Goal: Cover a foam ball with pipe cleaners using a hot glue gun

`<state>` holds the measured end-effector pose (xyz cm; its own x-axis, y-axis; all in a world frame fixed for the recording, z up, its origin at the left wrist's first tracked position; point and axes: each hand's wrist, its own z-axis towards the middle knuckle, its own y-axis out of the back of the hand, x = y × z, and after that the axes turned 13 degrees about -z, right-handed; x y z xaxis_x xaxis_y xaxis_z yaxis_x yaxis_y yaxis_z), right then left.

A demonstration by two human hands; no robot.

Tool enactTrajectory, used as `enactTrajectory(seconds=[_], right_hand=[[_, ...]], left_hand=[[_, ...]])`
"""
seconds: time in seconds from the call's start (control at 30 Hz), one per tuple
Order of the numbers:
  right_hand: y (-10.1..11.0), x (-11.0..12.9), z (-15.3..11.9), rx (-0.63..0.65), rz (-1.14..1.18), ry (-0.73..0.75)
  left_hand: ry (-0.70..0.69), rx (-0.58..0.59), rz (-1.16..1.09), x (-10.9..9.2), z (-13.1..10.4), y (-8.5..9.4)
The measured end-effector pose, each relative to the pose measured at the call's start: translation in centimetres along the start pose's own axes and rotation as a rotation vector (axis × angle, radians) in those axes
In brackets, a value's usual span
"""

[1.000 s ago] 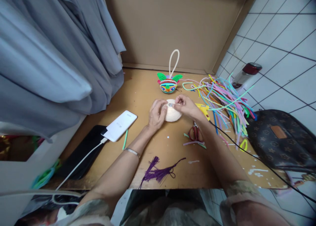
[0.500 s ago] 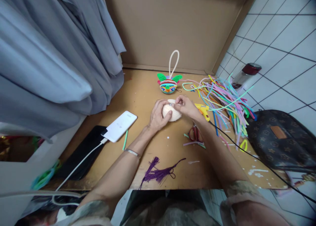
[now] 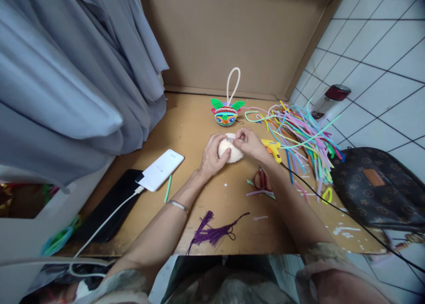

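Note:
A cream-white ball with a ridged, fuzzy surface [image 3: 231, 153] is held over the middle of the table. My left hand [image 3: 211, 155] wraps round its left side, thumb across the front. At its upper right, my right hand [image 3: 247, 143] is closed in a pinch, fingertips touching the ball; whatever lies between them is too small to make out. Just behind stands a colourful lion-head ornament [image 3: 226, 116] with green ears and a white loop. To the right, partly behind my right forearm, are a yellow glue gun [image 3: 272, 149] and red-handled scissors [image 3: 260, 180].
Many coloured pipe cleaners [image 3: 303, 135] are heaped at the right, near a red-lidded bottle [image 3: 328, 101] and a dark patterned bag [image 3: 381, 189]. A purple tassel [image 3: 212, 234] lies near the front edge. At left sit a white power bank [image 3: 161, 169] and a black tablet [image 3: 111, 211].
Hardly anything differs. Both hands keep their places on the ball, with only a slight shift of the right fingers and of the view.

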<state>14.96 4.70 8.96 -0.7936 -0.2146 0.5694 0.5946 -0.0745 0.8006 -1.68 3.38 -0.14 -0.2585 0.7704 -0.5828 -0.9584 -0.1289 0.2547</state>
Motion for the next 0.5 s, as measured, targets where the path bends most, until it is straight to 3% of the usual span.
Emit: enactTrajectory(seconds=[0.5], right_hand=[[-0.26, -0.19, 0.03, -0.026, -0.012, 0.013]], left_hand=[[0.045, -0.086, -0.063, 0.64, -0.39, -0.4]])
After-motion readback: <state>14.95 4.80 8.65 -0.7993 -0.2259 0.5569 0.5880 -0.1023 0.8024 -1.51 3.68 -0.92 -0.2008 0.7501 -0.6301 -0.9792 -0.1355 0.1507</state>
